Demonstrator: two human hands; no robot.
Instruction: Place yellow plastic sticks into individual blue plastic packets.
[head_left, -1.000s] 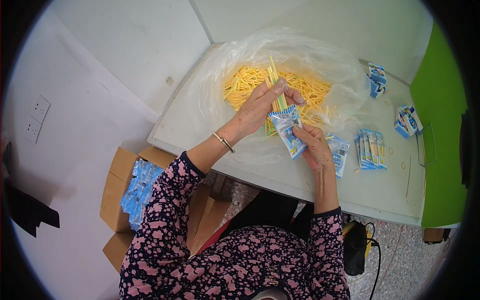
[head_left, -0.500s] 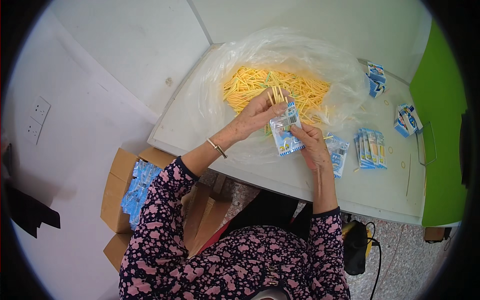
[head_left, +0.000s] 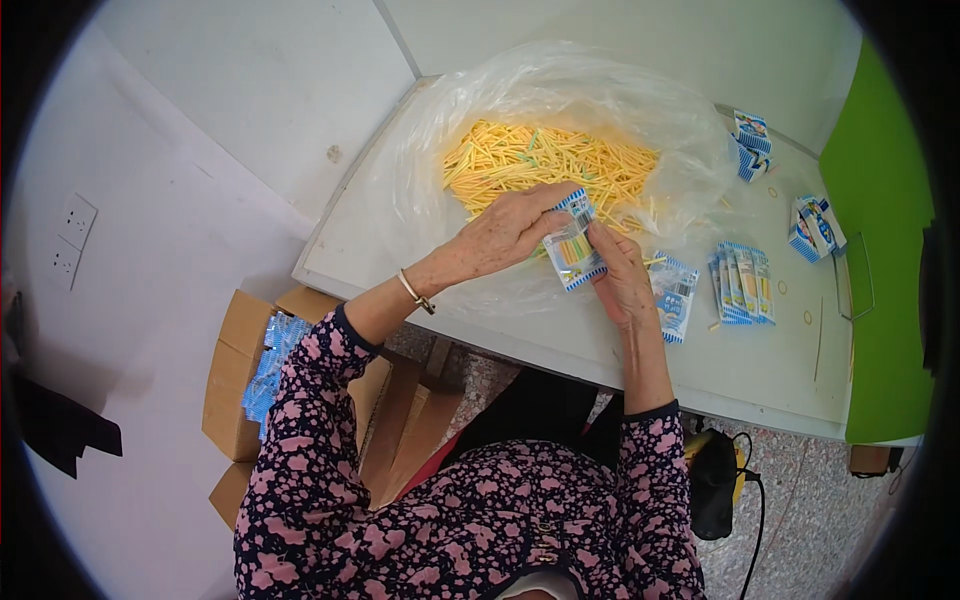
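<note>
Between my two hands is a small blue-and-white packet [head_left: 572,266] with a clear window, and yellow and green sticks show inside it. My left hand [head_left: 505,232] is closed on its upper left side, fingers partly hidden behind it. On the right edge, my right hand [head_left: 622,275] pinches the packet with the thumb in front. Beyond them a heap of thin yellow sticks [head_left: 550,155], a few of them green, lies in a large open clear plastic bag [head_left: 415,175]. Another blue-and-white packet [head_left: 677,300] lies by my right wrist, with a stick at its top edge.
Right of it, several filled packets [head_left: 742,285] overlap in a row on the white table [head_left: 760,375]. Packet bundles [head_left: 818,228] stand near the green panel [head_left: 890,190], beside loose rubber bands [head_left: 807,317]. Below left, a cardboard box [head_left: 235,380] holds blue packets [head_left: 268,375].
The sticks that stuck out of the packet's top by my left hand are now down inside it. My left hand has shifted to the packet's upper edge, and the packet has risen slightly.
</note>
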